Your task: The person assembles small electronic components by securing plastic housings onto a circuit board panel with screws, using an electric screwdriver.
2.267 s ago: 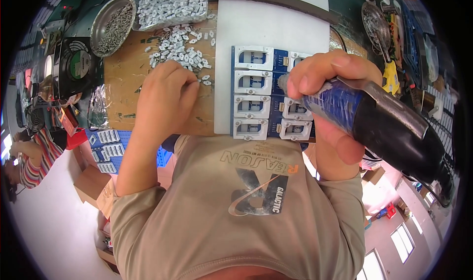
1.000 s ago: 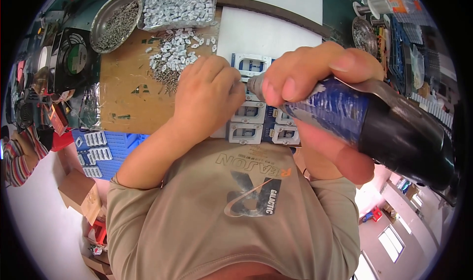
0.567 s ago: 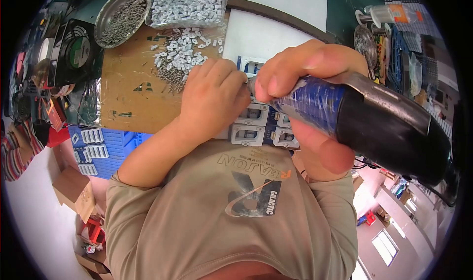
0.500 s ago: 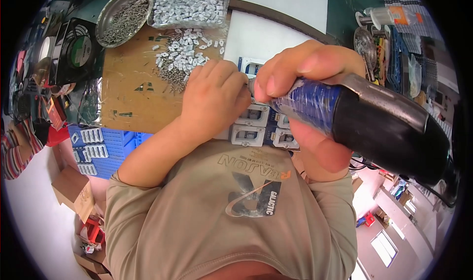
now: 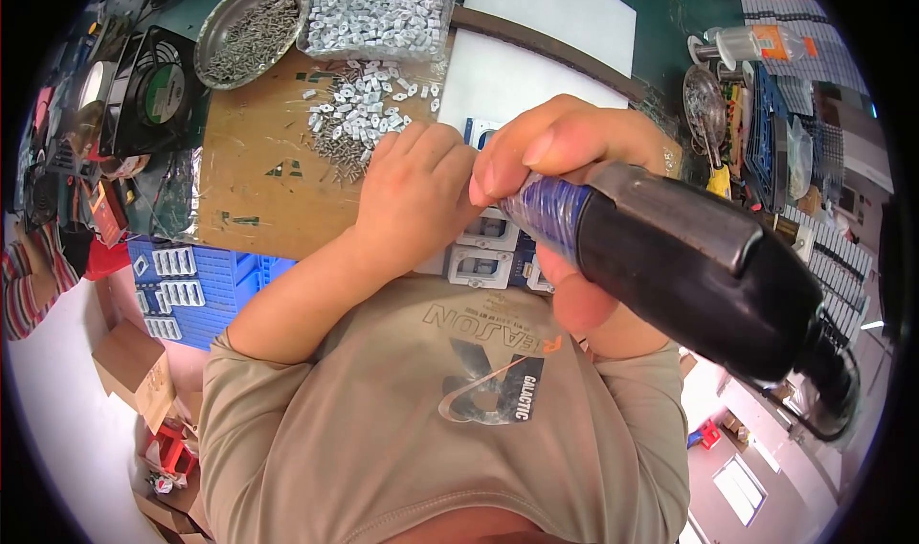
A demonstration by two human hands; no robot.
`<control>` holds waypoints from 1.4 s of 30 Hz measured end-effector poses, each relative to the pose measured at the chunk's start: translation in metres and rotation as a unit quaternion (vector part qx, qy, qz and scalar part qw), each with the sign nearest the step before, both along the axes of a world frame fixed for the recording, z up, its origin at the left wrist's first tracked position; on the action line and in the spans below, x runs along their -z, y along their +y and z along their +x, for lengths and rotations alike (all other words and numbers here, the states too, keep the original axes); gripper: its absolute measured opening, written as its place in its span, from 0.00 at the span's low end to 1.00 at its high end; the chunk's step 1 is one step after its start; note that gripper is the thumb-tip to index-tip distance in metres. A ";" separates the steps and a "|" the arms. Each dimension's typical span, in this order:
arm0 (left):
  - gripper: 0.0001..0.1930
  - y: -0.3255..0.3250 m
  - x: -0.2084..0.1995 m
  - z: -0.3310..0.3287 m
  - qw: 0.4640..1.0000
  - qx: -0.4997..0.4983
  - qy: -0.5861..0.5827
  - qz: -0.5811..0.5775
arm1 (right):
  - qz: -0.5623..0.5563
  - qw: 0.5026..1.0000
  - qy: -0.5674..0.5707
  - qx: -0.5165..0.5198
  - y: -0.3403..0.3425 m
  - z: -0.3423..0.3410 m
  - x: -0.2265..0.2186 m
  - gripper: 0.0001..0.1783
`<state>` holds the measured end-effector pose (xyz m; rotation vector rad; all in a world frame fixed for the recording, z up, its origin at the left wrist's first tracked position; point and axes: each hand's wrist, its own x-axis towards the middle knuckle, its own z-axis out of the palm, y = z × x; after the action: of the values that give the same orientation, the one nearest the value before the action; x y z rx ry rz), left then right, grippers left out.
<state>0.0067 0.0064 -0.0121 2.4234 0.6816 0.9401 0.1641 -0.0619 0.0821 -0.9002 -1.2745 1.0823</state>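
Note:
My right hand [image 5: 574, 151] is wrapped round an electric screwdriver [image 5: 680, 266] with a black body, a lever on top and a blue, tape-wrapped front. The tool lies tilted, its front end toward my left hand [image 5: 412, 194]. That hand is closed with curled fingers beside the tool's tip; the fingertips and anything in them are hidden. Under both hands sits a blue panel holding several white rectangular frames [image 5: 481, 267], partly covered by the screwdriver and my fingers. Just beyond my left hand are loose small white pieces [image 5: 359, 113] and a heap of screws [image 5: 337, 151].
A metal bowl [image 5: 205, 70] of screws and a clear bag [image 5: 378, 12] of white pieces stand at the back. White foam sheets [image 5: 574, 27] lie behind my hands. At left are a black fan [image 5: 153, 94] and a blue crate [image 5: 215, 295]; at right, a plastic bottle [image 5: 761, 43].
The screwdriver and my right hand have shifted left, and the tool's rear end has swung down toward me. My left hand stays nearly in place, still closed.

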 end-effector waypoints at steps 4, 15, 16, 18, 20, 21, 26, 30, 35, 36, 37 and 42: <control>0.11 0.000 0.004 0.003 0.998 0.001 0.028 -0.064 | 0.052 0.998 -0.021 -0.025 -0.006 0.013 -0.002 0.46; 0.07 0.019 -0.008 -0.037 0.997 0.030 0.038 -0.056 | 0.219 0.973 0.042 -0.054 -0.014 0.036 0.018 0.51; 0.06 0.023 -0.008 -0.044 0.997 0.006 0.057 -0.051 | 0.192 0.980 0.057 0.001 -0.024 0.033 0.019 0.49; 0.05 0.028 -0.011 -0.055 0.994 -0.024 0.091 -0.046 | 0.182 0.980 0.074 0.021 -0.030 0.037 0.030 0.49; 0.06 0.028 -0.006 -0.061 0.993 -0.014 0.104 -0.045 | 0.159 0.981 0.094 0.051 -0.037 0.040 0.040 0.48; 0.07 0.027 -0.005 -0.062 0.992 -0.009 0.114 -0.045 | 0.160 0.981 0.097 0.053 -0.038 0.042 0.044 0.48; 0.09 0.018 -0.005 -0.054 0.990 0.015 0.138 -0.017 | 0.145 0.987 -0.011 0.062 -0.044 0.044 0.046 0.55; 0.10 0.016 -0.006 -0.052 0.987 0.015 0.163 0.006 | 0.163 0.985 -0.021 0.047 -0.043 0.049 0.049 0.54; 0.10 0.019 -0.009 -0.059 0.987 0.028 0.157 -0.025 | 0.162 0.985 -0.017 0.049 -0.043 0.048 0.049 0.54; 0.09 0.019 -0.010 -0.059 0.989 0.024 0.144 -0.028 | 0.162 0.985 -0.015 0.050 -0.043 0.047 0.049 0.54; 0.09 0.021 -0.009 -0.058 0.989 0.024 0.145 -0.027 | 0.162 0.985 -0.013 0.056 -0.043 0.046 0.049 0.54; 0.05 0.029 -0.008 -0.044 0.988 -0.023 0.156 0.008 | 0.152 0.987 0.001 0.051 -0.045 0.046 0.048 0.54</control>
<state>-0.0371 0.0351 -0.0043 2.6056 0.8432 0.5879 0.2098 -0.1066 0.0336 -0.7237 -1.3346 0.7812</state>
